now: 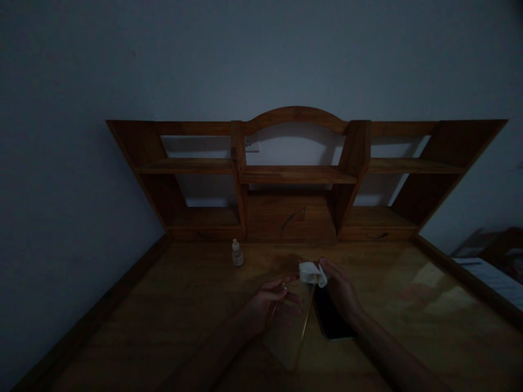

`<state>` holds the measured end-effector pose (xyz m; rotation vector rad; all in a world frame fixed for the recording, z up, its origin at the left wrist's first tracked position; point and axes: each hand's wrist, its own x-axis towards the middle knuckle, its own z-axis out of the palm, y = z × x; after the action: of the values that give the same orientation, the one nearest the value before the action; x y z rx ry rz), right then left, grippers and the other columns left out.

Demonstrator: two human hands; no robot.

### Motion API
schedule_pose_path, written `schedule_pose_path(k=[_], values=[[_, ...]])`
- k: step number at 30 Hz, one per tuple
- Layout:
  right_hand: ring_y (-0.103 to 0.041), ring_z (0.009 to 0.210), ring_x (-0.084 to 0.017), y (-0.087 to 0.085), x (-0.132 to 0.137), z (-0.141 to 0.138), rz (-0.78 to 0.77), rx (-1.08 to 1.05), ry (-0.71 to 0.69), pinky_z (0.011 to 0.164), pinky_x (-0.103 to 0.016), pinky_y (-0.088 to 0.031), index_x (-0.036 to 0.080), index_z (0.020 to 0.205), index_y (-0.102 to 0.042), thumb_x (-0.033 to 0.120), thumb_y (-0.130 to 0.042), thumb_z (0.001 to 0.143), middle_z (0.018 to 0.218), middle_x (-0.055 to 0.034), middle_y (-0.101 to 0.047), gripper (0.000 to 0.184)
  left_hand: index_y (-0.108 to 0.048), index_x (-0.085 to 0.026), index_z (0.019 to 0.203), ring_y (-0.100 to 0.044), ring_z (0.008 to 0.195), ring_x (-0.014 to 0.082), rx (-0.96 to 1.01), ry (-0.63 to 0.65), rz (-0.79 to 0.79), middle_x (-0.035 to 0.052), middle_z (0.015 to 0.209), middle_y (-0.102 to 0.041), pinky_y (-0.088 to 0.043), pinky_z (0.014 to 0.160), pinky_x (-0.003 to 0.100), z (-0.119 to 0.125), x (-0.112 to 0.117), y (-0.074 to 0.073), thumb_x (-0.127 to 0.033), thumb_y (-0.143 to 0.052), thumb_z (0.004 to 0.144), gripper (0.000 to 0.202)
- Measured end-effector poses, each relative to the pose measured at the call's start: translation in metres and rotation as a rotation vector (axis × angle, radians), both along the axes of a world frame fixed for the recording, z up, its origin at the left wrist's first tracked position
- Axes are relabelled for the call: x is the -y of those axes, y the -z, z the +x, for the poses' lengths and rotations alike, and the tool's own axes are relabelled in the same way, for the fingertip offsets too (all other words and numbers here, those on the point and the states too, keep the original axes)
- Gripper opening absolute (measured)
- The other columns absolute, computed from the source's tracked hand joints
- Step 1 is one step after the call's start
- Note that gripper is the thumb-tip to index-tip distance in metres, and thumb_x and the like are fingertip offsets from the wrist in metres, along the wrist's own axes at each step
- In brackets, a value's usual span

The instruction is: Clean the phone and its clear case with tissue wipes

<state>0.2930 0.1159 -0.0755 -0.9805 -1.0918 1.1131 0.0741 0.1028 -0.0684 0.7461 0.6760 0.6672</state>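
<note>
My right hand is closed on a folded white tissue, which sticks out to the left of its fingers. Below that hand a dark smartphone lies on the desk, partly covered by the wrist. To the left is my left hand, thumb and forefinger close together at a small bright glint; what they pinch is too dim to make out. Its other fingers stretch toward the tissue. Under the left hand lies a clear flat sheet or cover with a shiny right edge. A small white-capped bottle stands upright farther back.
The wooden desk has a shelf unit along its back, with drawers and open compartments. A wall socket shows behind it. Raised edges run along both sides. Papers lie beyond the right edge. The room is dim.
</note>
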Motion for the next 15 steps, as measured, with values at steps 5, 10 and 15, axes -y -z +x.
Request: schedule_pose_path(k=[5, 10, 15], values=[[-0.067, 0.079, -0.023, -0.004, 0.001, 0.0, -0.078, -0.042, 0.016, 0.074, -0.033, -0.052, 0.021, 0.086, -0.072, 0.049, -0.068, 0.082, 0.087, -0.0042, -0.074, 0.029, -0.065, -0.023, 0.123, -0.072, 0.077, 0.022, 0.019, 0.046, 0.043, 0.0076, 0.093, -0.075, -0.053, 0.055, 0.027, 0.001, 0.0, 0.008, -0.03, -0.063, 0.086, 0.038], [-0.069, 0.09, -0.025, -0.008, 0.001, 0.0, -0.171, -0.054, -0.007, 0.084, -0.036, -0.051, 0.02, 0.099, -0.073, 0.053, -0.066, 0.084, 0.099, -0.0061, -0.074, 0.037, -0.063, -0.022, 0.128, -0.073, 0.075, 0.0229, 0.022, 0.156, 0.094, 0.0086, 0.091, -0.076, -0.05, 0.055, 0.026, 0.002, 0.008, 0.004, -0.029, -0.061, 0.086, 0.043], [-0.071, 0.085, -0.027, -0.01, 0.004, -0.009, -0.259, -0.121, -0.194, 0.08, -0.038, -0.053, 0.015, 0.099, -0.073, 0.053, -0.069, 0.083, 0.095, -0.01, -0.076, 0.041, -0.061, -0.023, 0.13, -0.072, 0.08, 0.0231, -0.021, 0.168, 0.076, 0.0107, 0.099, -0.075, -0.05, 0.059, 0.028, 0.002, 0.01, -0.004, -0.03, -0.062, 0.086, 0.045]])
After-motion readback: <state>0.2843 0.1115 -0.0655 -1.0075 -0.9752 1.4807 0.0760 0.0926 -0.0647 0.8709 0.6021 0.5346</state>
